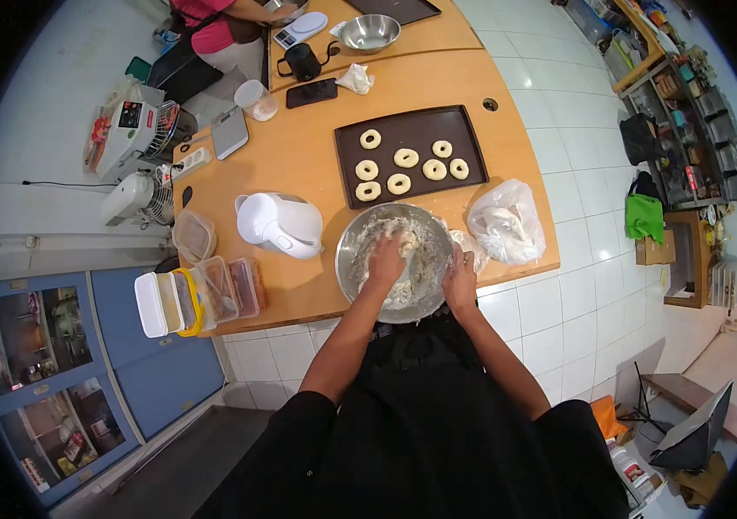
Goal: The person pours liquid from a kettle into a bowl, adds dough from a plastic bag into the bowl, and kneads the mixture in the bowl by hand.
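A steel mixing bowl (353, 283) stands at the table's front edge, its inside coated with floury dough (421, 264). Inside it, my left hand (388, 257) presses into the dough, fingers bent and partly smeared with it. My right hand (460, 278) grips the bowl's right rim, with the thumb near the inner side. Just behind the bowl lies a dark baking tray (407, 123) bearing several dough rings (406, 157). To the right sits a clear plastic bag (507, 223) with pale contents.
A white kettle (280, 225) and plastic containers (161, 304) stand left. Farther back are a phone (311, 92), a black pitcher (303, 63), scales (301, 29) and another steel bowl (370, 33). A person in pink (213, 26) works at the far table.
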Action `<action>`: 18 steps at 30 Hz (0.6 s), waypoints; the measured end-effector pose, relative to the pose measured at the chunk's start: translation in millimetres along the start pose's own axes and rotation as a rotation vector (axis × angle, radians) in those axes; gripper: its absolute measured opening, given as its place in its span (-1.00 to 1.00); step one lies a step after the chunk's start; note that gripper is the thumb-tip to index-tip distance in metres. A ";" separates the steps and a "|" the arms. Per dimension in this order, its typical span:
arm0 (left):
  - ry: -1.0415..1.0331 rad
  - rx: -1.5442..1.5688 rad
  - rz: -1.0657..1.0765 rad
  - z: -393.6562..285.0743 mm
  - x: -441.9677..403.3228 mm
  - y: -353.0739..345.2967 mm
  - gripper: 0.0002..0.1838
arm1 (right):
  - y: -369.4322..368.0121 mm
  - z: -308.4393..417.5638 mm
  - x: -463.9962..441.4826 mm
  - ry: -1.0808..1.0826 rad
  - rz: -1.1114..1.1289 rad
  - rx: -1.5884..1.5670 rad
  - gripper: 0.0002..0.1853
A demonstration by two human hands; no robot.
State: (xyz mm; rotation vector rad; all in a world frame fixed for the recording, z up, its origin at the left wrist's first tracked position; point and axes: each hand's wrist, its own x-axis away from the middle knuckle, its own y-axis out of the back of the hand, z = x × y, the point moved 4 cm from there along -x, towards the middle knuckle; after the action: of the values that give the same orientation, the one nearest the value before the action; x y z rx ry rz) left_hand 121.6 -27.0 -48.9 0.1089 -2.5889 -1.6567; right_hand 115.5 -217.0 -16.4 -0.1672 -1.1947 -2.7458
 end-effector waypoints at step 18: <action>0.143 0.133 0.196 -1.0 58.0 10.3 -0.56 | -4.3 5.6 5.9 -0.067 -0.032 0.023 -0.40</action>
State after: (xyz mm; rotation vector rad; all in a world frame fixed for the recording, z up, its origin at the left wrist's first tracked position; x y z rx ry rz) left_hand 63.7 -29.1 -38.1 -0.0187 -2.5100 -1.3608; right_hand 109.2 -210.5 -14.8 -0.2419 -1.2561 -2.7727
